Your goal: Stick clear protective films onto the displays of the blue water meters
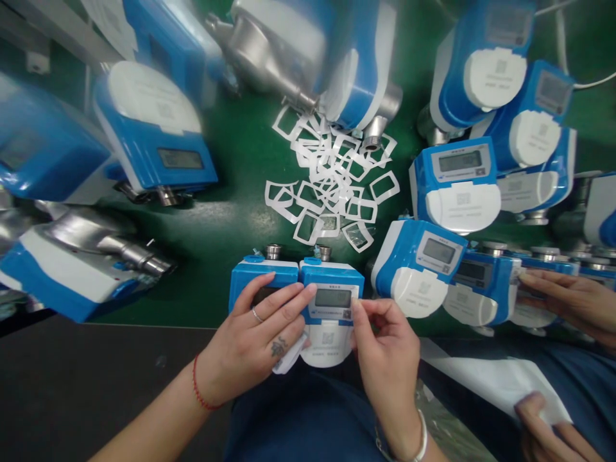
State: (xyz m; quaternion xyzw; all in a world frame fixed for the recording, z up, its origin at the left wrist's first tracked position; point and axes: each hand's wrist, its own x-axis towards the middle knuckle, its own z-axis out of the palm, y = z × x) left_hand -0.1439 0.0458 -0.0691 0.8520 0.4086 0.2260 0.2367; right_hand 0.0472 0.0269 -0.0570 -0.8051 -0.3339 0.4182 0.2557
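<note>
Two blue-and-white meters stand side by side at the table's front edge. My left hand (pixel 269 327) lies palm down across the left meter (pixel 243 274), fingers stretched, with the index fingertip at the right meter (pixel 332 343). White paper slips (pixel 291 358) stick out from under its palm, apparently held by the mostly hidden thumb. A grey-framed face label (pixel 333 299) surrounds the right meter's display. At that label's right edge, my right hand (pixel 387 340) has thumb and forefinger pinched together, the other fingers curled.
White cut-out frames (pixel 332 176) lie heaped on the green table (pixel 231 224). Several more meters stand right (pixel 455 183) and left (pixel 156 131), some lying over with metal pipe ends out. A co-worker's hand (pixel 572 298) touches a meter at right; their other hand (pixel 548 423) holds white sheets.
</note>
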